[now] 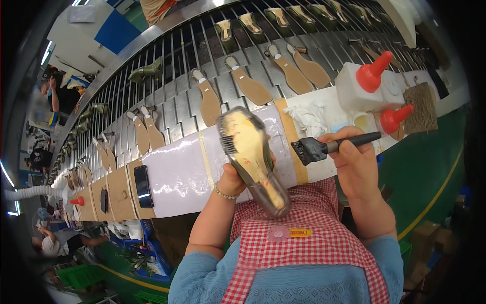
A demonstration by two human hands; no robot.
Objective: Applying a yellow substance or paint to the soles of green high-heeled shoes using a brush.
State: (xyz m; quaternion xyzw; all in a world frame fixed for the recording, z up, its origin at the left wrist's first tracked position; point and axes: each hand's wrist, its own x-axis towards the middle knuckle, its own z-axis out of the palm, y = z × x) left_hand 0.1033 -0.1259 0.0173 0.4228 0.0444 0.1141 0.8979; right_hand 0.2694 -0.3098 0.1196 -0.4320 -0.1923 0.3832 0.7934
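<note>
My left hand (232,181) holds a shoe upper (248,144), a dark olive one with its pale yellow underside turned up. My fingers wrap around its sides above the white work surface (174,182). A dark ridged patch shows at the shoe's left edge, blurred. In my right hand (355,169) is a brush (310,150) with a dark handle, pinched between thumb and fingers. Its black, clumped bristles point left toward the shoe, apart from it. A crumpled white cloth (309,119) lies just beyond the brush.
Brown soles (248,83) lie along the metal slat conveyor (177,109), with several shoe uppers (250,25) in a row behind. White glue bottles (354,88) with red nozzles stand at right beside an open pot (363,121). A phone (143,186) lies at left. Other people sit far left.
</note>
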